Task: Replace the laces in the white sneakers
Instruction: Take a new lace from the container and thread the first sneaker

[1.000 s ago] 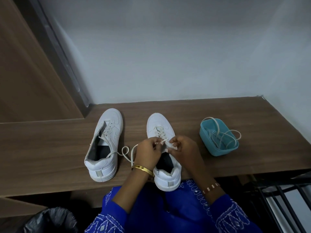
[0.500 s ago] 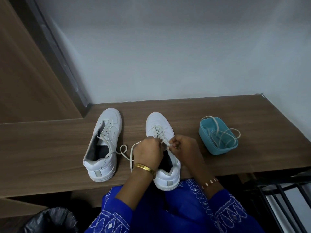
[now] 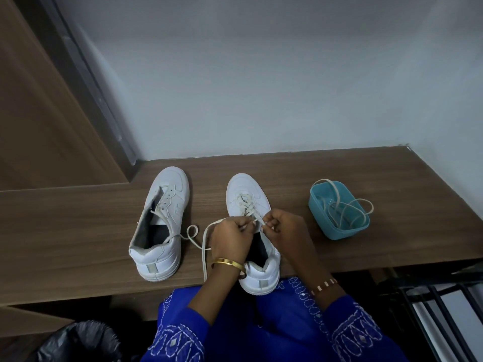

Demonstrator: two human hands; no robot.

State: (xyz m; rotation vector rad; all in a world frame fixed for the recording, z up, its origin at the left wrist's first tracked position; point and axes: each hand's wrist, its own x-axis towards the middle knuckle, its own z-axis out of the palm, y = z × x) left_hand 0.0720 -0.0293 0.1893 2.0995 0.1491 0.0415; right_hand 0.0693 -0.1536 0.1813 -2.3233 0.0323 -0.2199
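Note:
Two white sneakers stand on the wooden bench (image 3: 78, 231), toes pointing to the wall. The right sneaker (image 3: 245, 189) is partly laced over its front eyelets. Both hands are over its tongue. My left hand (image 3: 231, 237) pinches its lace (image 3: 206, 246), whose free end loops out to the left and trails down to the bench edge. My right hand (image 3: 283, 228) pinches the other end of that lace near the upper eyelets. The left sneaker (image 3: 163, 223) has a loose lace running over its side and curling on the bench.
A small teal tub (image 3: 337, 228) with loose laces in it stands to the right of the shoes. A black bin bag (image 3: 78, 340) sits low at the left. A dark metal rack (image 3: 439, 317) is at the lower right. The wall runs behind the bench.
Both hands have kept working at the same upper eyelets. The free lace loop at the left has grown longer and now trails toward the bench edge.

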